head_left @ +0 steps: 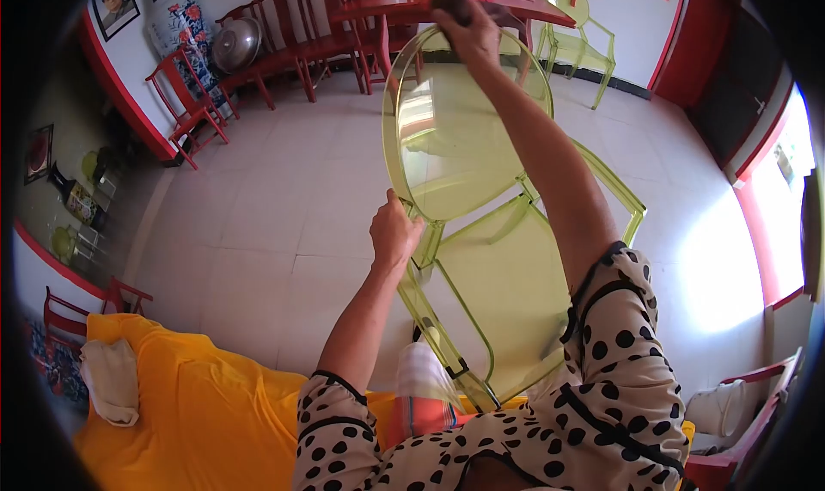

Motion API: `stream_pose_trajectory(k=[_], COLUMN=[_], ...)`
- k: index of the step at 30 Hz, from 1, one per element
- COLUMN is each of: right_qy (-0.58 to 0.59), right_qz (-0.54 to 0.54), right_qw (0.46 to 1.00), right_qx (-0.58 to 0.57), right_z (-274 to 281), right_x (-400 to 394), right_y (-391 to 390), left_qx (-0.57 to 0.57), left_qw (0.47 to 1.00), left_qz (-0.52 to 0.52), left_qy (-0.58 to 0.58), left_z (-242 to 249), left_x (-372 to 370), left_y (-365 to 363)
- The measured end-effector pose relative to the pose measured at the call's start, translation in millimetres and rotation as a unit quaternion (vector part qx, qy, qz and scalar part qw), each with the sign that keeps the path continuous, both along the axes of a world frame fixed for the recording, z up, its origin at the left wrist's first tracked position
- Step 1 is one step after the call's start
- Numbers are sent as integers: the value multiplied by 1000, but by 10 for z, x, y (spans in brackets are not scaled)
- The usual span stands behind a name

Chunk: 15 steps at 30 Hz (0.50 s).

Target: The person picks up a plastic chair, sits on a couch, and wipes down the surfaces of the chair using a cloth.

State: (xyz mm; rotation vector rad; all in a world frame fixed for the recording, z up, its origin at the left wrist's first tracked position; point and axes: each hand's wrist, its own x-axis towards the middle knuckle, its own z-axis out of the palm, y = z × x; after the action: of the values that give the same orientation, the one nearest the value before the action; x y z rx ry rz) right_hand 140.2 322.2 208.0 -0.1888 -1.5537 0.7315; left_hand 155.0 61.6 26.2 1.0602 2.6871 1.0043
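Observation:
A clear yellow-green plastic chair (507,276) with an oval back stands tilted in front of me. My left hand (396,231) is closed on the chair's frame, where the armrest meets the lower left of the back. At the top rim of the oval back is my right hand (474,37), its fingers wrapped round a dark brown object (450,9) that I cannot make out. My right forearm passes in front of the back's right side. The seat lies below, partly hidden by my right arm and sleeve.
A red table (369,6) and red wooden chairs (284,48) line the far wall. Another green chair (580,48) stands behind at right. Yellow cloth (189,396) with a beige cloth (112,379) lies at lower left. A red-framed chair (756,439) is at lower right.

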Motion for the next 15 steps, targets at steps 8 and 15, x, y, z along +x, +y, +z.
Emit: stream_pose_trajectory(k=[8,15], right_qy=[-177,-197], right_qz=[74,153], right_qw=[923,955], right_qx=[333,161], right_z=[-851,-1806], right_x=[389,905], right_y=[-1344,-1820], left_qx=[-25,445], left_qw=[999,821], left_qz=[0,-165], left_qy=[37,-317], left_z=[-171,-1366], left_x=[-89,-818], left_y=[46,317])
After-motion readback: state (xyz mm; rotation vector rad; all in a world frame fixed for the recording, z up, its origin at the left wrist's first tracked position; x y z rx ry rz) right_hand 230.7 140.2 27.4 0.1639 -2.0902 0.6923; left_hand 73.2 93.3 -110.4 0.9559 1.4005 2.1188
